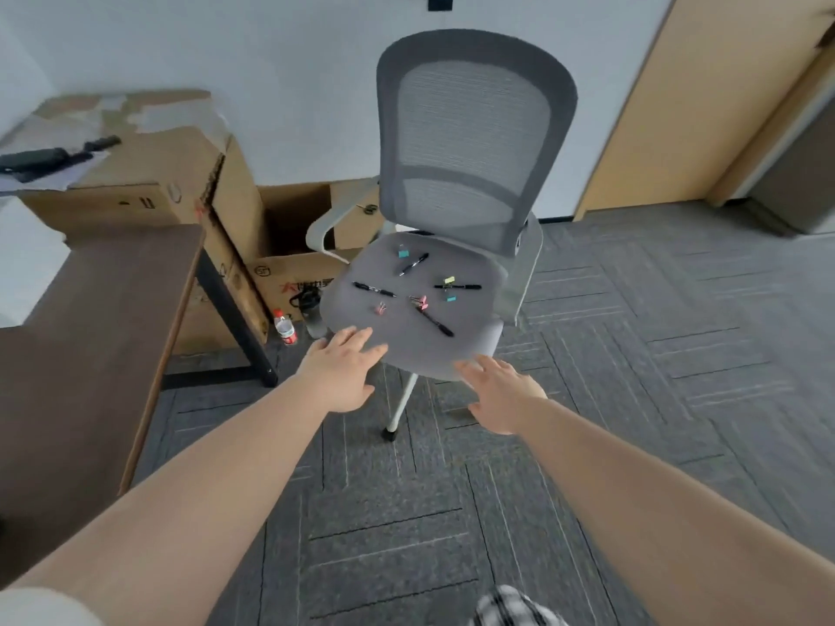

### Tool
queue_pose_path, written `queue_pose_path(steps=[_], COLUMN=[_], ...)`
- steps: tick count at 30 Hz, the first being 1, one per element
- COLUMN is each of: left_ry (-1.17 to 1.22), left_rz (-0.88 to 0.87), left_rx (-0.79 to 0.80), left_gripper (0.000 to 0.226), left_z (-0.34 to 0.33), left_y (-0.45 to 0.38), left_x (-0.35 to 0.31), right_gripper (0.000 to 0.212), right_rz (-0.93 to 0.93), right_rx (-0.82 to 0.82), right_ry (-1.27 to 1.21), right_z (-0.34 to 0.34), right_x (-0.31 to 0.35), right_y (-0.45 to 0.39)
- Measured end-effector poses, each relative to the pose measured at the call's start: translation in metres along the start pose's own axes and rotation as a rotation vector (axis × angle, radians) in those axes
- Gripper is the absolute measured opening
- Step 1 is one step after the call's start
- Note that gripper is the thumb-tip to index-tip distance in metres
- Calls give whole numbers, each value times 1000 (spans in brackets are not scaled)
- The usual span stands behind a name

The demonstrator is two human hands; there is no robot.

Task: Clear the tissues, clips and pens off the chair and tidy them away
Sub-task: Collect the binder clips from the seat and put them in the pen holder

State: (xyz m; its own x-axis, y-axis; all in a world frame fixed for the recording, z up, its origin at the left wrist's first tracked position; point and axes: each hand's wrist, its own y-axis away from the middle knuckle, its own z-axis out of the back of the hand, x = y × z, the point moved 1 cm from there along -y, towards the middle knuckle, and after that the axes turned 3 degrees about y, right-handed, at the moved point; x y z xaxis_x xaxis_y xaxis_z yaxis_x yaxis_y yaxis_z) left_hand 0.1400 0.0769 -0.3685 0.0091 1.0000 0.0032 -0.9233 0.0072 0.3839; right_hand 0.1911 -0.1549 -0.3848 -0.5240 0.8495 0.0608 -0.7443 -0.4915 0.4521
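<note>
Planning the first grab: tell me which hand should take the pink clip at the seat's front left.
Left. The left hand is open at the seat's front-left edge, just below that pink clip. The right hand, also open, sits further right, nearer the front pen.

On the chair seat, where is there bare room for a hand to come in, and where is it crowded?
Bare: the seat's front strip, between the left hand, right hand and nearest pen; also the rear right corner. Crowded: the middle, with pens and clips scattered.
</note>
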Motion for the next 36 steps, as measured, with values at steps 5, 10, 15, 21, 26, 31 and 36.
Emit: queue_pose_path(steps=[5, 10, 15, 21, 26, 31, 36], left_ry=[13, 29, 60, 84, 109, 140, 139], left_rz=[-19, 30, 88, 68, 62, 34, 71], left_rx=[43, 164, 245, 264, 339, 368, 433], left_gripper=[67, 68, 69, 68, 62, 64, 62], left_z=[3, -5, -3, -5, -20, -41, -73], left_y=[-74, -142, -208, -279, -342, -398, -430], left_x=[17, 45, 75, 97, 113, 112, 113], right_gripper=[64, 64, 65, 62, 64, 65, 60], right_rz=[-68, -54, -10, -17, -97, -189, -244], right_rx=[21, 80, 138, 194, 237, 285, 307], right_ry=[-48, -79, -75, -65, -68, -96, -117], right_z=[8, 14, 27, 45, 40, 26, 7], right_x=[-23, -41, -53, -63, -73, -84, -92], right_y=[-65, -153, -235, -308, -355, -389, -425])
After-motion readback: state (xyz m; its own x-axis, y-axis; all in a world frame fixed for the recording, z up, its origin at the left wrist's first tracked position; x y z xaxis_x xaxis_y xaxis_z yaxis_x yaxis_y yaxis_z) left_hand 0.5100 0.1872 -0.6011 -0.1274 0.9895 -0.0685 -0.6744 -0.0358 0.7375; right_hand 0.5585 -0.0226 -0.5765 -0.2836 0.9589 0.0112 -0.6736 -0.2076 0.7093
